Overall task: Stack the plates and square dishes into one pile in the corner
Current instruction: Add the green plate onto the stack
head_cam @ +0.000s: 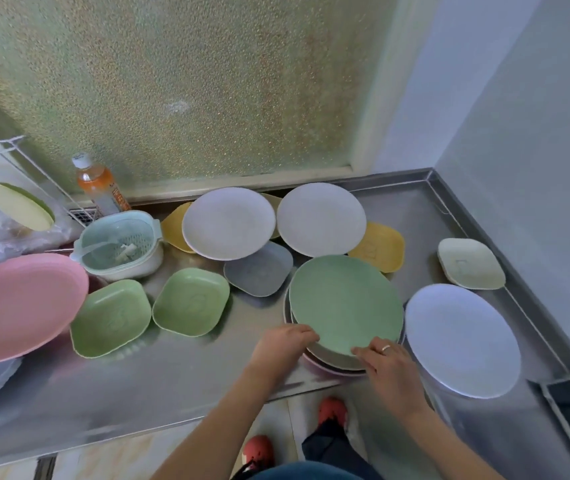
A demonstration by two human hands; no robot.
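Note:
A green round plate (344, 301) tops a small pile of plates on the steel counter (179, 372). My left hand (282, 344) grips the pile's near-left rim and my right hand (385, 367) holds its near-right rim. Two pale round plates (228, 223) (321, 218) lie behind, over yellow square dishes (382, 247) and a grey square dish (259, 270). Two green square dishes (192, 301) (110, 317) sit to the left. A white round plate (462, 339) and a cream square dish (470, 263) lie at the right, near the corner.
A large pink plate (17, 306) lies at the far left. A mint strainer basket (121, 244) and an orange drink bottle (98, 185) stand behind it, beside a wire rack (17, 157). A frosted window and grey walls enclose the counter's back right corner (429, 174).

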